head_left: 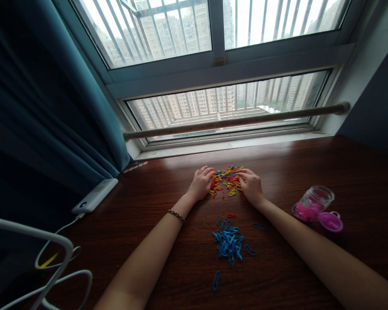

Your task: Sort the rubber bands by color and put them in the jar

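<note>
Small looped clips in red, yellow, orange and blue form a mixed pile (228, 174) on the brown wooden table. At the pile's left edge rests my left hand (202, 182), its fingers curved against the clips; whether they hold one is hidden. My right hand (251, 186) touches the right edge with thumb and forefinger close together, and what lies between them is too small to make out. Nearer to me, between my forearms, is a heap of blue clips (229, 242). One red clip (231, 215) and a few stray blue ones lie around that heap.
On the right, a clear jar (316, 199) with pink pieces leans beside a small magenta dish (331, 221). A white power bank (95, 196) with a cable lies at the left by the blue curtain (93, 107). White tubing (29, 230) crosses the lower left. A window stands behind the table.
</note>
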The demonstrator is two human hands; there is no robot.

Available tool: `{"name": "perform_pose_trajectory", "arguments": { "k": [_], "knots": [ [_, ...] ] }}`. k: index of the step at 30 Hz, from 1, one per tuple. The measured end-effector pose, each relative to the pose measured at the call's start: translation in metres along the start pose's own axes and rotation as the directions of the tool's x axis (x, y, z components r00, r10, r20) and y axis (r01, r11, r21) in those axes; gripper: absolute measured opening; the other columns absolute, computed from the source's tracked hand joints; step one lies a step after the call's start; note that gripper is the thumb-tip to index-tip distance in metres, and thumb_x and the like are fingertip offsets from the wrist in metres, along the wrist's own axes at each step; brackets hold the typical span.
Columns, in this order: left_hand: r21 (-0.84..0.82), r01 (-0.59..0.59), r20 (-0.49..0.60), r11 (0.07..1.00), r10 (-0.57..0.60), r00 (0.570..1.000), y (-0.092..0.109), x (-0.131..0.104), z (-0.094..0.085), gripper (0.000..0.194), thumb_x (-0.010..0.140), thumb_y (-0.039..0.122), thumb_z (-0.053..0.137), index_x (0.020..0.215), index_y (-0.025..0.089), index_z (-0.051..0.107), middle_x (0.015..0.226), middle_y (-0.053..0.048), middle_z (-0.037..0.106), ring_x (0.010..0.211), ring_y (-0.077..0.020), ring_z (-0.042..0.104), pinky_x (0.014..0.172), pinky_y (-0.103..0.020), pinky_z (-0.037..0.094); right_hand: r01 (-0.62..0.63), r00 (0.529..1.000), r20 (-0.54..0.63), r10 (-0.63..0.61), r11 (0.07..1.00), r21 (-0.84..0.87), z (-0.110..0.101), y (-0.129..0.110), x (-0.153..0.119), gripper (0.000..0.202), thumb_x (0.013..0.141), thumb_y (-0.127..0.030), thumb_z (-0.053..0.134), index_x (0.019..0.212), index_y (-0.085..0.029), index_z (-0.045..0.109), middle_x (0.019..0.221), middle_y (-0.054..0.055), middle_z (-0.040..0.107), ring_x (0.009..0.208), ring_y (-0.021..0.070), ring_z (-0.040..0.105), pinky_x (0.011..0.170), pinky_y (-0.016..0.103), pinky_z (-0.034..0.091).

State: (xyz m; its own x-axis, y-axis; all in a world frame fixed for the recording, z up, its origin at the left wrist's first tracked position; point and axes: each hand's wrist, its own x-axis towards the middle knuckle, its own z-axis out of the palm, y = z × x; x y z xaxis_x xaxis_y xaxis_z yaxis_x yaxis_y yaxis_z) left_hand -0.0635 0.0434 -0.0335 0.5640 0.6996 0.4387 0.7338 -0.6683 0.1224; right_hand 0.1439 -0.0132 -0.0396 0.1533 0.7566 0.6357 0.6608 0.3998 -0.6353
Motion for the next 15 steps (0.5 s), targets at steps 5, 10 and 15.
{"name": "perform_pose_trajectory", "arguments": {
  "k": [5, 10, 15],
  "knots": [
    [-0.047, -0.047, 0.09, 0.998, 0.051, 0.995, 0.0005, -0.0001, 0.001, 0.03, 0.086, 0.02, 0.038, 0.111, 0.024, 0.053, 0.118, -0.004, 0.055, 0.12, -0.0194, 0.037, 0.101, -0.046, 0.022, -0.029, 1.0, -0.013, 0.029, 1.0, 0.001, 0.0012, 0.0032, 0.0004, 0.025, 0.075, -0.014, 0.045, 0.08, -0.017, 0.069, 0.09, 0.008, 0.064, 0.084, 0.0188, 0.059, 0.082, 0.032, 0.046],
    [-0.035, 0.005, 0.051, 0.999, -0.003, 0.999, 0.0007, -0.0002, 0.0003, 0.027, 0.086, 0.024, 0.038, 0.106, 0.021, 0.055, 0.115, -0.007, 0.056, 0.116, -0.0208, 0.04, 0.099, -0.047, 0.025, -0.078, 0.997, -0.02, 0.079, 0.997, 0.021, -0.0004, 0.0035, 0.0008, 0.022, 0.073, -0.015, 0.047, 0.078, -0.019, 0.068, 0.085, 0.006, 0.065, 0.079, 0.0186, 0.059, 0.077, 0.033, 0.046],
    [-0.016, 0.045, 0.02, 0.999, -0.045, 0.999, 0.0013, -0.0009, -0.0007, 0.024, 0.085, 0.025, 0.04, 0.1, 0.019, 0.058, 0.111, -0.009, 0.057, 0.116, -0.0232, 0.04, 0.099, -0.048, 0.024, -0.104, 0.995, -0.01, 0.104, 0.994, 0.035, -0.0028, 0.0026, 0.0006, 0.018, 0.072, -0.017, 0.049, 0.072, -0.019, 0.067, 0.077, 0.004, 0.065, 0.073, 0.0174, 0.059, 0.07, 0.03, 0.046]
  ]
}}
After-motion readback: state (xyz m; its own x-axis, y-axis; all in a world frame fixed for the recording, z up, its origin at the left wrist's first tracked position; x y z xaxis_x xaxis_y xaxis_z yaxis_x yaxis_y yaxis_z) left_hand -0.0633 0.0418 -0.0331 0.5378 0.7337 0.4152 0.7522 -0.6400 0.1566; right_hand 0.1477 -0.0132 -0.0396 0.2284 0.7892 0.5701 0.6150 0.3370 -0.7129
